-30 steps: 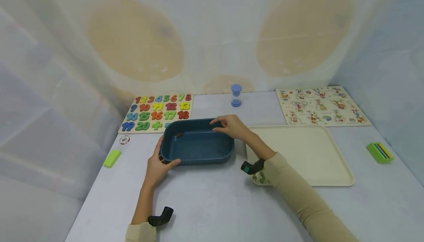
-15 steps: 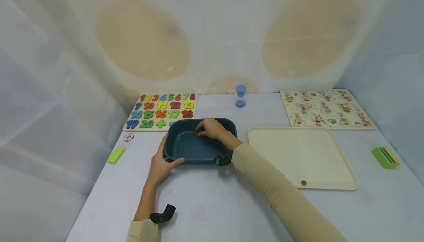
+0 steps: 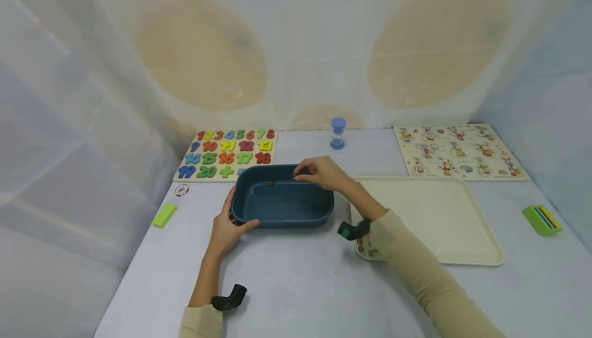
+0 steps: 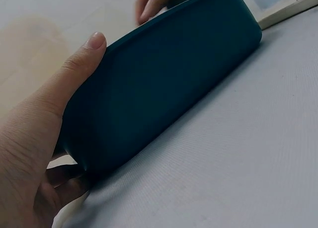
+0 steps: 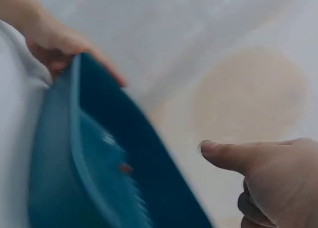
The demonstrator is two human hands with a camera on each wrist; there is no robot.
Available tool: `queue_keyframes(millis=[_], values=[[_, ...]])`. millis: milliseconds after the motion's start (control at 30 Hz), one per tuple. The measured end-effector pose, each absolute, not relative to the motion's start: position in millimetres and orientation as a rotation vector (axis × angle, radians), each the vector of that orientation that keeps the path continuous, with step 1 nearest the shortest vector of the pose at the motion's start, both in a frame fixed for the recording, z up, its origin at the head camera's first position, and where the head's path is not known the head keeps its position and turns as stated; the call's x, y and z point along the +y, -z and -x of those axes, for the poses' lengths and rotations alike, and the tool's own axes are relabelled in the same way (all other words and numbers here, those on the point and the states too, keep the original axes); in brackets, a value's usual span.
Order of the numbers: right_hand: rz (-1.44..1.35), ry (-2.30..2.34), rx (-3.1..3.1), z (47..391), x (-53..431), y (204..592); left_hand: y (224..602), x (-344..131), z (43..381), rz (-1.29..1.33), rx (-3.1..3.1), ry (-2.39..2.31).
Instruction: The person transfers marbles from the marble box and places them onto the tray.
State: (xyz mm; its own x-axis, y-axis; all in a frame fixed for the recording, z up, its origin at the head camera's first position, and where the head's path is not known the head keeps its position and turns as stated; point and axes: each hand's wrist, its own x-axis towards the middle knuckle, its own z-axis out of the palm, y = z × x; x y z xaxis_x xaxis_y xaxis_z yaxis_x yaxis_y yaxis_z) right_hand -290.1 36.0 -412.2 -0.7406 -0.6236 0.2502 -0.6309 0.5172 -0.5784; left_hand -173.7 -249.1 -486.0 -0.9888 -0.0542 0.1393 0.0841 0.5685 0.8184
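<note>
A dark teal rectangular basin [image 3: 282, 220] stands on the white table. My left hand [image 3: 225, 232] grips its near left corner, thumb [image 4: 87, 59] along the outer side and fingers under the rim end. One small reddish-brown bead-like piece [image 3: 271, 184] lies inside, also visible in the right wrist view [image 5: 125, 167]. My right hand [image 3: 324, 174] is over the basin's far right part, thumb and forefinger brought together. A speck of reddish-brown shows at its fingertips, seemingly a similar small piece; in the right wrist view the fingertips are mostly hidden.
A cream tray [image 3: 430, 220] lies right of the basin, with small brown pieces [image 3: 361, 245] at its near left corner. Behind stand a number puzzle board [image 3: 222, 161], a blue sand timer [image 3: 337, 133] and a picture board [image 3: 458, 153]. Green blocks [image 3: 542, 221] lie at right.
My right hand went down into the basin, where reddish-brown pieces lay at its fingertips, then rose back to the right. One piece is now visible inside. The left hand stays on the basin.
</note>
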Motion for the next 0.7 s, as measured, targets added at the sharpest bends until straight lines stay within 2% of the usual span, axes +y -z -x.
queue_keyframes(millis=[133,267,367,533,700], values=[[-0.983,-1.004,-2.711,274,114,413,486,-248,174,0.021,-2.638,1.396],[-0.769,-0.906,-2.845,258,188,443,487,-248,174,0.016,-2.644,1.405],[-0.635,-0.898,-2.950,245,225,467,487,-248,174,0.036,-2.653,1.389],[-0.543,-0.924,-2.963,235,244,481,487,-250,173,0.034,-2.637,1.379],[-0.636,-0.894,-2.885,237,223,452,488,-249,174,0.027,-2.644,1.392]])
